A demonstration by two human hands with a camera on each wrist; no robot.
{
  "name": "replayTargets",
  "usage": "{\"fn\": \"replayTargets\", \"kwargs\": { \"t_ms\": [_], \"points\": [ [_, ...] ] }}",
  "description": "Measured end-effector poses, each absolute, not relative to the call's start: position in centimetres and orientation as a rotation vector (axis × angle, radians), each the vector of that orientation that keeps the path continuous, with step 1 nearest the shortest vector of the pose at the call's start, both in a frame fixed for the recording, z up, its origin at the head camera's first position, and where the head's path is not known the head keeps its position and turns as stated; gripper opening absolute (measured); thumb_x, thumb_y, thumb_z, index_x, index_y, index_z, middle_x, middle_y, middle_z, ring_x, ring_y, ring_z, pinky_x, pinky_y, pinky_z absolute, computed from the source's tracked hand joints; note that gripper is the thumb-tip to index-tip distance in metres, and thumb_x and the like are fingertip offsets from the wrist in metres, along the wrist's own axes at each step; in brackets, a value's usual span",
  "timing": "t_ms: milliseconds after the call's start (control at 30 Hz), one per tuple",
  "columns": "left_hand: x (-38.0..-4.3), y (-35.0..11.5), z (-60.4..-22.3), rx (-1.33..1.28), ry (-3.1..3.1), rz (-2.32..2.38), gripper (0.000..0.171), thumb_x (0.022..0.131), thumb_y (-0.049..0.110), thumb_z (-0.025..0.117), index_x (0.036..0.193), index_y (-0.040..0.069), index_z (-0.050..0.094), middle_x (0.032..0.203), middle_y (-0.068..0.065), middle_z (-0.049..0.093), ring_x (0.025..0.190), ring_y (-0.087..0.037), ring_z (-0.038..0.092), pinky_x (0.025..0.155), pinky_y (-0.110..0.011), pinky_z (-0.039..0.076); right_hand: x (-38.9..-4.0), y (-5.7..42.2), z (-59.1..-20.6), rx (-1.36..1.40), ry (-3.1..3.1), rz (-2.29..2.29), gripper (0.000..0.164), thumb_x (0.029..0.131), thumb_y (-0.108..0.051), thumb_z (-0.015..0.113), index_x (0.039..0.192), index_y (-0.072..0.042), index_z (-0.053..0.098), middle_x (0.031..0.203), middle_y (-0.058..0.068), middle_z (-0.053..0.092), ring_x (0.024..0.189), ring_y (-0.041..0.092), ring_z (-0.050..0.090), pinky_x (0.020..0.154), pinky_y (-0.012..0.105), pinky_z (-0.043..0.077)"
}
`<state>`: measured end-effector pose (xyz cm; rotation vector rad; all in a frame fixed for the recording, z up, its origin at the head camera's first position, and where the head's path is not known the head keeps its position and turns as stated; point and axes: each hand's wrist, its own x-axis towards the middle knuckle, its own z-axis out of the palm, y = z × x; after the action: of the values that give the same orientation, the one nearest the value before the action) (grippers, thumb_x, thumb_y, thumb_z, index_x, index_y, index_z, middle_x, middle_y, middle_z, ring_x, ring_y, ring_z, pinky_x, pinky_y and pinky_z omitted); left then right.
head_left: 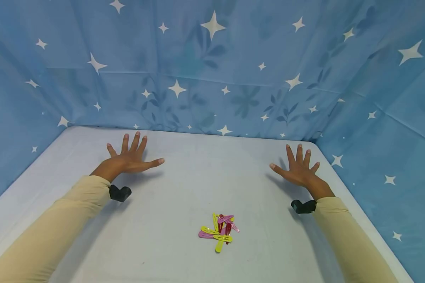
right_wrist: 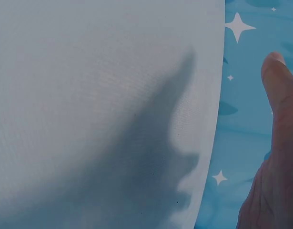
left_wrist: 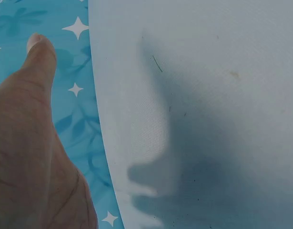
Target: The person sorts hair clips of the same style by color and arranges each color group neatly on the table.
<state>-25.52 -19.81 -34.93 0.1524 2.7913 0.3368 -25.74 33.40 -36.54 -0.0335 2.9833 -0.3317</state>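
Note:
A small pile of snap hair clips (head_left: pixel 216 237) in yellow, pink and dark red lies on the white table, near the front and between the two arms. My left hand (head_left: pixel 129 159) is held over the far left of the table with fingers spread and nothing in it. Over the far right, my right hand (head_left: pixel 299 171) has its fingers spread the same way, also holding nothing. Both hands cast shadows on the table. Each wrist view shows only the thumb side of its hand, the left hand (left_wrist: pixel 27 129) and the right hand (right_wrist: pixel 279 124); the clips are outside both.
The white table (head_left: pixel 198 177) reaches back to a blue curtain (head_left: pixel 184 51) with white stars, which also runs along both sides. A black wrist camera (head_left: pixel 120 193) sits on the left wrist, and another black camera (head_left: pixel 303 206) on the right.

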Motion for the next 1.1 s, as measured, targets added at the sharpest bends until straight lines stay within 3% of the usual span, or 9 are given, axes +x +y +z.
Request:
{"fn": "replayTargets", "kwargs": {
  "t_ms": [367, 467, 567, 700, 800, 933, 1100],
  "points": [
    [-25.6, -19.4, -35.1, 0.162, 2.808, 0.361, 0.123, 0.076, 0.093, 0.032, 0.158, 0.013, -0.014, 0.161, -0.010, -0.031, 0.145, -0.040, -0.033, 0.095, -0.075, -0.030, -25.9, 33.3, -36.3, -0.068, 2.999, -0.368, 0.109, 0.088, -0.075, 0.044, 0.159, -0.010, -0.008, 0.158, 0.033, -0.018, 0.141, 0.059, -0.024, 0.102, 0.081, -0.012],
    [-25.3, -19.0, -35.2, 0.216, 2.827, 0.362, 0.122, 0.078, 0.090, 0.036, 0.158, 0.012, -0.013, 0.162, -0.013, -0.027, 0.148, -0.042, -0.024, 0.102, -0.075, -0.023, -25.7, 32.8, -36.5, -0.099, 3.031, -0.425, 0.103, 0.089, -0.071, 0.047, 0.159, -0.008, 0.005, 0.160, 0.031, -0.016, 0.144, 0.055, -0.022, 0.104, 0.079, -0.012],
    [-25.1, -18.2, -35.5, 0.302, 2.855, 0.394, 0.123, 0.079, 0.086, 0.046, 0.159, 0.011, -0.012, 0.164, -0.019, -0.019, 0.150, -0.047, -0.011, 0.112, -0.072, -0.006, -25.2, 32.2, -36.7, -0.134, 3.088, -0.471, 0.092, 0.091, -0.065, 0.051, 0.156, -0.007, 0.024, 0.162, 0.030, -0.008, 0.147, 0.053, -0.011, 0.107, 0.078, -0.008],
    [-24.8, -16.4, -35.6, 0.444, 2.858, 0.491, 0.117, 0.082, 0.076, 0.057, 0.160, 0.011, -0.002, 0.165, -0.024, -0.001, 0.150, -0.048, 0.007, 0.115, -0.068, 0.017, -24.3, 31.2, -37.1, -0.222, 3.163, -0.536, 0.073, 0.093, -0.055, 0.057, 0.145, -0.005, 0.044, 0.157, 0.031, 0.018, 0.142, 0.054, 0.016, 0.106, 0.076, 0.012],
    [-24.3, -15.0, -35.6, 0.602, 2.824, 0.596, 0.094, 0.090, 0.059, 0.061, 0.158, 0.008, 0.022, 0.160, -0.021, 0.028, 0.146, -0.042, 0.030, 0.113, -0.061, 0.031, -23.8, 30.3, -37.2, -0.330, 3.159, -0.651, 0.059, 0.095, -0.044, 0.062, 0.137, -0.003, 0.055, 0.147, 0.029, 0.040, 0.135, 0.050, 0.033, 0.105, 0.071, 0.026],
    [-23.5, -13.0, -35.9, 0.851, 2.774, 0.747, 0.056, 0.096, 0.036, 0.064, 0.139, 0.001, 0.055, 0.139, -0.016, 0.059, 0.122, -0.032, 0.059, 0.101, -0.048, 0.048, -23.0, 28.7, -36.9, -0.462, 3.119, -0.774, 0.043, 0.094, -0.031, 0.067, 0.127, -0.003, 0.065, 0.129, 0.021, 0.061, 0.119, 0.039, 0.052, 0.098, 0.058, 0.045],
    [-22.0, -10.5, -36.4, 1.018, 2.732, 0.910, 0.039, 0.095, 0.025, 0.067, 0.125, 0.000, 0.067, 0.113, -0.008, 0.072, 0.098, -0.019, 0.066, 0.082, -0.033, 0.055, -21.6, 26.7, -36.7, -0.585, 3.096, -0.831, 0.032, 0.093, -0.023, 0.070, 0.119, -0.005, 0.070, 0.104, 0.009, 0.071, 0.095, 0.024, 0.062, 0.082, 0.042, 0.053]
  ]
}}
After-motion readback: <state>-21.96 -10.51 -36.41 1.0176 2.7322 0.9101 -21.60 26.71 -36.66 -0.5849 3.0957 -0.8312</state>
